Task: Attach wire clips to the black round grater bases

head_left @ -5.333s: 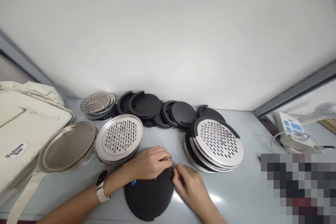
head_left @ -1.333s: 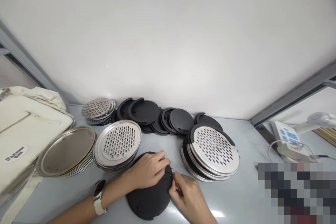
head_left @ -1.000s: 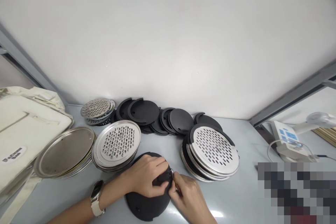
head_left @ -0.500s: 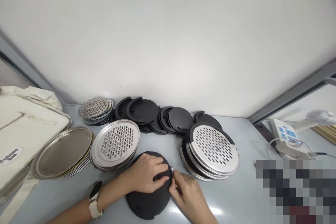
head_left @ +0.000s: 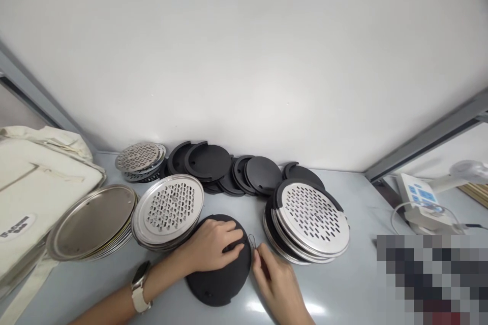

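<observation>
A round black disc (head_left: 223, 282) lies flat on the grey table in front of me. My left hand (head_left: 213, 246), with a watch on its wrist, rests on top of the disc, fingers curled and pressing down near its right edge. My right hand (head_left: 276, 277) is just right of the disc, its fingertips pinched on a small thin metal wire ring (head_left: 252, 240) at the disc's rim.
Stack of perforated metal plates (head_left: 168, 208) and plain metal trays (head_left: 91, 221) at left. Another perforated stack on black discs (head_left: 310, 218) at right. More black discs (head_left: 229, 165) and small perforated plates (head_left: 139, 157) by the wall. A cream bag (head_left: 34, 188) far left, a white device (head_left: 419, 198) far right.
The black disc has shifted slightly away from me under my left hand. My right hand has drawn back a little, and the wire ring now shows clear of the fingers.
</observation>
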Motion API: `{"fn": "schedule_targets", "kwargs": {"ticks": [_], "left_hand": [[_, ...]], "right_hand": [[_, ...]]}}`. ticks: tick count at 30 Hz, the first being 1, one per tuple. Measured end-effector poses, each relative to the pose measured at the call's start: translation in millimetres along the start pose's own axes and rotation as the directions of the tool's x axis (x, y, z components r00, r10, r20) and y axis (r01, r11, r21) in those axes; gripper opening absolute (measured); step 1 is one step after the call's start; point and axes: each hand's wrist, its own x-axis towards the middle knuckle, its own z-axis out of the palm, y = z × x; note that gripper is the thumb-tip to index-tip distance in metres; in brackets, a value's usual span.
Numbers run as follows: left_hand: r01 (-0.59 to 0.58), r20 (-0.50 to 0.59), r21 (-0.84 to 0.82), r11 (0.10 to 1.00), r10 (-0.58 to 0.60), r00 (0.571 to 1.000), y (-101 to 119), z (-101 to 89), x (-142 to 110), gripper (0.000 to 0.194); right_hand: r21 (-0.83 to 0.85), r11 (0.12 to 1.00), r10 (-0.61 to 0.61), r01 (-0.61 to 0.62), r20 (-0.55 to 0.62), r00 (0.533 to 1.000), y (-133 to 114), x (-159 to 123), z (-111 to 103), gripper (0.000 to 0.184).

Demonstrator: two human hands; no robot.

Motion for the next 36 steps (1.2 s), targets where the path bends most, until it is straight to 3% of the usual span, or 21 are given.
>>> {"fn": "schedule_targets", "kwargs": {"ticks": [6, 16, 36], "left_hand": [[-0.097, 0.028, -0.018, 0.995, 0.098, 0.995, 3, -0.3, -3, 0.014], [-0.006, 0.021, -0.028, 1.0, 0.006, 1.0, 7, 0.8, -1, 0.016], [0.007, 0.036, -0.05, 0.999, -0.005, 0.999, 13, 3.1, -3, 0.017]], "right_hand": [[0.014, 1.0, 0.008, -0.009, 0.059, 0.998, 0, 1, 0, 0.021], [-0.036, 0.997, -0.059, 0.064, 0.106, 0.993, -2, 1, -3, 0.018], [-0.083, 0.989, -0.116, 0.124, 0.09, 0.989, -3, 2, -5, 0.018]]}}
